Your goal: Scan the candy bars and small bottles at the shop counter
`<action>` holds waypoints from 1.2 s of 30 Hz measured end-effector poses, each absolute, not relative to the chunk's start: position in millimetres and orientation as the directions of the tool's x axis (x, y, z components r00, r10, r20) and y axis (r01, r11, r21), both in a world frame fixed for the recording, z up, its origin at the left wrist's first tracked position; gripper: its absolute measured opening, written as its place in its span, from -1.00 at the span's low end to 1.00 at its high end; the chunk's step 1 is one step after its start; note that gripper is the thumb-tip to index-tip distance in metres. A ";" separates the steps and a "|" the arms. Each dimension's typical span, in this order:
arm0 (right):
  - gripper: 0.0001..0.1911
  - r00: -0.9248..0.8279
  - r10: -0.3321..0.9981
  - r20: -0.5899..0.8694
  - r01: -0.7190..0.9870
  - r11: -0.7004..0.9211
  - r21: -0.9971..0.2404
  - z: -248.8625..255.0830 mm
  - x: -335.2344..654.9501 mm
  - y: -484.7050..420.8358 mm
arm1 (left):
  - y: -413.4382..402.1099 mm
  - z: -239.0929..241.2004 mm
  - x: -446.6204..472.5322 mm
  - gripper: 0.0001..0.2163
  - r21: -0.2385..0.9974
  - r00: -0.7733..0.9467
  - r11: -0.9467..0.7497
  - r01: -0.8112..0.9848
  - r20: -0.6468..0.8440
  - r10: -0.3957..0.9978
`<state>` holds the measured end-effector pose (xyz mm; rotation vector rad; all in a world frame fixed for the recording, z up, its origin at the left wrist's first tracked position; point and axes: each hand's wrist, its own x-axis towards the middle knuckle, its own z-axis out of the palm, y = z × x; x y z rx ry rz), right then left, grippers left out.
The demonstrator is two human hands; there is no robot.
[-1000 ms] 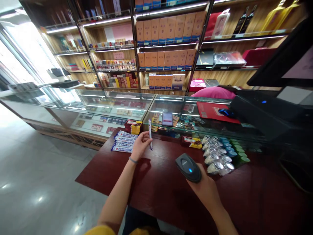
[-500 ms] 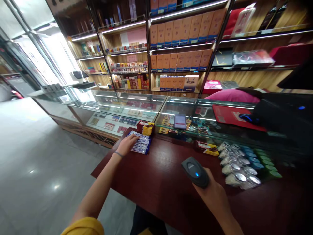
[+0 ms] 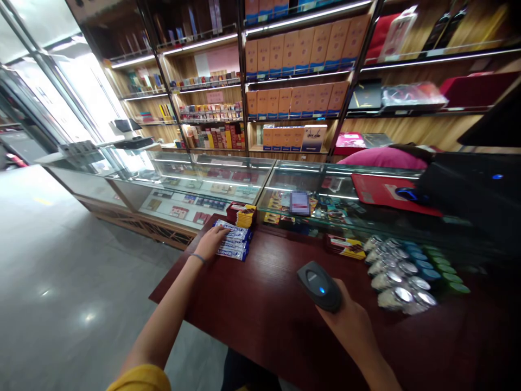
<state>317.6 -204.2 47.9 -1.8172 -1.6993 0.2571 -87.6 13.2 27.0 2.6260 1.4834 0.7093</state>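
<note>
My right hand (image 3: pixel 345 320) is closed around a black barcode scanner (image 3: pixel 319 285) with a blue light, held just above the dark red counter (image 3: pixel 252 309). My left hand (image 3: pixel 211 243) reaches to the counter's far left corner and rests, fingers stretched out, on a stack of blue-and-white wrapped bars (image 3: pixel 234 240). Just beyond that stack sits a pile of red and yellow packs (image 3: pixel 242 214).
Several silver-lidded cups and blue and green lidded tubs (image 3: pixel 401 274) stand at the right of the counter, with a red-yellow pack (image 3: pixel 345 246) behind the scanner. A glass display case (image 3: pixel 244 182) carries a phone (image 3: pixel 300 202) and a red pad (image 3: pixel 386 194). Stocked shelves line the back wall.
My left hand held one bar upright a second ago; it has since laid it on the stack and now rests on it. The view has swung left. The scanner hand stays put.
</note>
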 end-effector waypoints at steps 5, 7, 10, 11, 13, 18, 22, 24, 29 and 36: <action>-0.68 0.154 0.942 0.298 0.818 0.048 -0.573 49.7 320.5 -204.3 | 12.3 22.9 -89.7 -0.66 0.244 0.429 -0.534 0.809 0.376 0.821; -0.68 0.159 0.941 0.298 0.806 0.050 -0.589 51.0 322.1 -205.3 | 10.9 23.5 -86.3 -0.66 0.227 0.440 -0.548 0.805 0.390 0.809; -0.66 0.187 0.939 0.287 0.785 0.033 -0.619 53.2 326.8 -207.8 | 6.1 28.9 -70.0 -0.65 0.204 0.449 -0.571 0.795 0.434 0.781; -0.66 0.197 0.938 0.285 0.779 0.026 -0.627 54.0 329.1 -209.0 | 3.9 31.4 -61.2 -0.65 0.197 0.452 -0.581 0.790 0.454 0.768; -0.67 0.222 0.934 0.279 0.772 0.006 -0.635 55.7 335.0 -211.7 | -0.9 36.1 -39.1 -0.66 0.189 0.460 -0.608 0.771 0.495 0.737; -0.69 0.313 0.914 0.259 0.749 -0.070 -0.658 59.7 355.9 -221.8 | -13.9 36.8 33.8 -0.68 0.254 0.441 -0.671 0.696 0.587 0.679; -0.69 0.362 0.893 0.267 0.738 -0.100 -0.667 60.3 377.6 -233.2 | -23.1 28.3 97.7 -0.67 0.340 0.430 -0.708 0.619 0.607 0.668; -0.65 0.383 0.881 0.279 0.737 -0.109 -0.667 58.5 390.2 -239.8 | -26.9 23.9 129.0 -0.66 0.373 0.450 -0.729 0.574 0.600 0.661; -0.49 0.455 0.839 0.299 0.737 -0.166 -0.656 51.5 422.7 -256.7 | -35.5 12.3 198.0 -0.63 0.416 0.513 -0.774 0.477 0.583 0.630; -0.66 0.505 0.807 0.308 0.757 -0.242 -0.607 51.9 453.3 -272.6 | -43.9 5.7 261.7 -0.61 0.440 0.604 -0.809 0.390 0.541 0.585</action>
